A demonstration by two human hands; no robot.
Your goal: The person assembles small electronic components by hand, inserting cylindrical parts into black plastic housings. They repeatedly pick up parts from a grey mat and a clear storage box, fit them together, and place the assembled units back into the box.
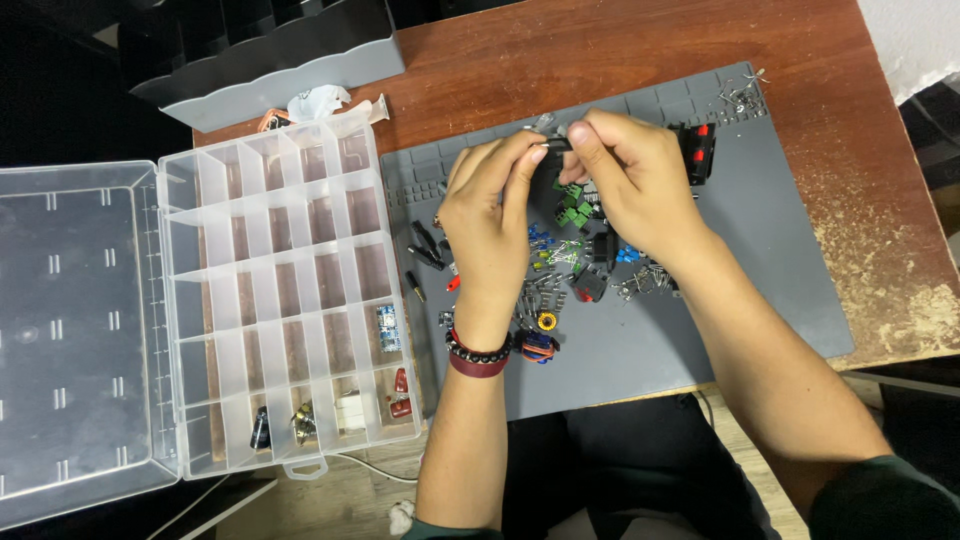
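Item: my left hand (490,205), raised above the grey work mat (760,250), wrist bent, fingers curled inward, thumb and forefinger pinched on one end of a small black component (557,144); dark bead bracelet and maroon band at the wrist. Item: my right hand (630,180), reaching in from the right, forearm laid diagonally over the mat, fingertips closed on the other end of the same component. Item: the component, small, black, mostly hidden by my fingers, with a bit of metal showing at its top; held between both hands above the mat's upper middle, shape otherwise unclear. Item: loose parts (560,260) scattered on the mat beneath my hands, green, blue, black and red. Item: clear plastic compartment box (280,290), lid open, left of the mat on the wooden counter (600,50), a few parts in its near cells.
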